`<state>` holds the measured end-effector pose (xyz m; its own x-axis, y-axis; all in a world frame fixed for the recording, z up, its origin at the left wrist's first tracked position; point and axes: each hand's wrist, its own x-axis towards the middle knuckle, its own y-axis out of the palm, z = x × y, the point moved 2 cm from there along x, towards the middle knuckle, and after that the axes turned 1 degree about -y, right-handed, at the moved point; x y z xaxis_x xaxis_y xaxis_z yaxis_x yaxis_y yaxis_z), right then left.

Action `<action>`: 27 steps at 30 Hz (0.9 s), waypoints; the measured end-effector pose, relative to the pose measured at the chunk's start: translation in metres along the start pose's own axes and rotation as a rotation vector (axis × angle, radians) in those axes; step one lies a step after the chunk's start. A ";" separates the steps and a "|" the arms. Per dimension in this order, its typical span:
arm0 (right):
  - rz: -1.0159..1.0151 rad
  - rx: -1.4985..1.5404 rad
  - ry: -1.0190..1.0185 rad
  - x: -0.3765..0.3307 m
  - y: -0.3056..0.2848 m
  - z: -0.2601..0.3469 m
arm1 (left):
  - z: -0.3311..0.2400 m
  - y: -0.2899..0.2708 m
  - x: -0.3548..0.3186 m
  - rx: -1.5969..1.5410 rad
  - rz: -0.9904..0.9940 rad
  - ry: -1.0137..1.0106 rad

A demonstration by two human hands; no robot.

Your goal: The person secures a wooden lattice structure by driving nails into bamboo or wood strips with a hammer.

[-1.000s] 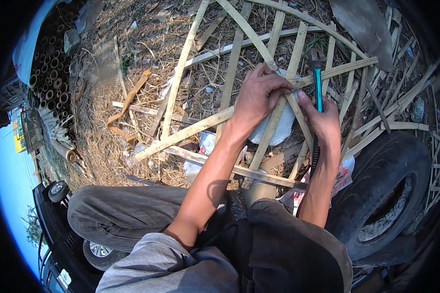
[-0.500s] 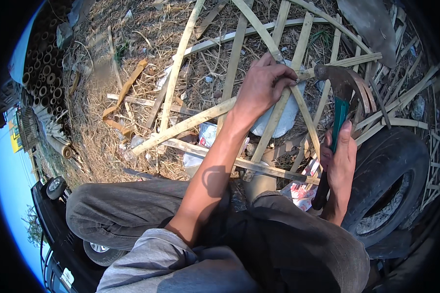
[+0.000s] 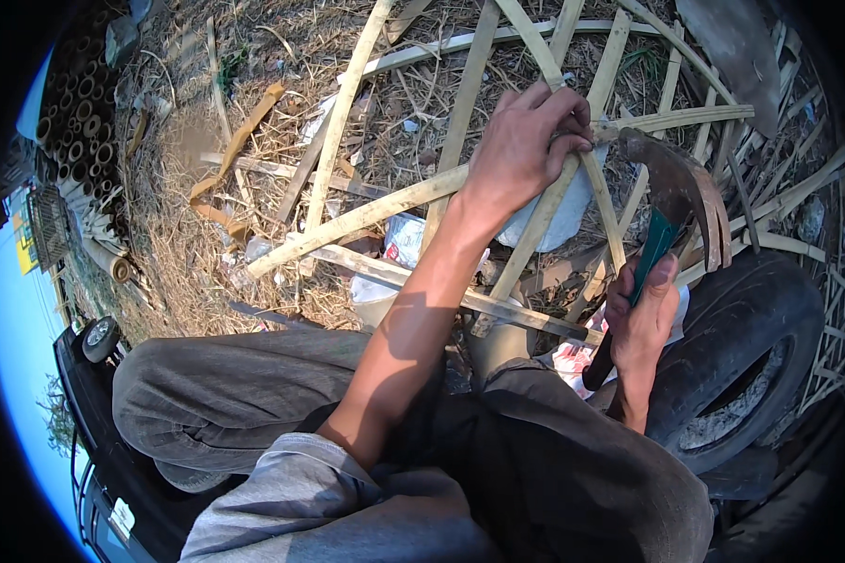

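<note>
My left hand (image 3: 535, 145) is closed in a pinch where several wooden slats cross. Whatever its fingertips hold, if anything, is too small to make out. One long pale slat (image 3: 357, 220) runs from beneath that hand toward the lower left, part of a lattice of crossed slats. In my right hand (image 3: 643, 319) is a claw hammer (image 3: 655, 246) with a green and black handle, the fingers wrapped round it. Its rusty head is raised just right of the left hand, close to the crossing. Under the crossing lies a pale, block-like thing (image 3: 559, 211), partly covered by slats.
A black tyre (image 3: 746, 347) lies close by my right forearm. Loose slats are heaped at the far right beside a flat grey slab (image 3: 728, 56). Dry straw and litter cover the ground. Stacked bamboo poles (image 3: 80, 117) and a dark vehicle (image 3: 122, 460) stand at the left.
The lattice and my left hand sit slightly farther right in the picture. The hammer's handle slants more, its butt lower and farther left. My left hand keeps its pinch at the crossing.
</note>
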<state>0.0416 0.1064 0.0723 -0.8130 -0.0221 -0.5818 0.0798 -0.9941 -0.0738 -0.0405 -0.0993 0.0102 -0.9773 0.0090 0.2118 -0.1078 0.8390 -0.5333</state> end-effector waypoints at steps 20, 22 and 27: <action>-0.043 -0.321 -0.141 0.009 0.004 -0.012 | 0.002 0.003 0.002 0.002 0.009 -0.035; -0.006 -0.046 -0.010 0.004 0.000 -0.010 | 0.004 0.002 0.003 -0.006 0.014 -0.041; -0.058 -0.096 -0.089 -0.002 0.000 -0.007 | 0.001 0.009 0.005 -0.060 0.026 -0.063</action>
<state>0.0478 0.1077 0.0677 -0.8656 0.0210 -0.5003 0.0830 -0.9793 -0.1848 -0.0468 -0.0927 0.0057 -0.9894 -0.0012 0.1453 -0.0727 0.8700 -0.4877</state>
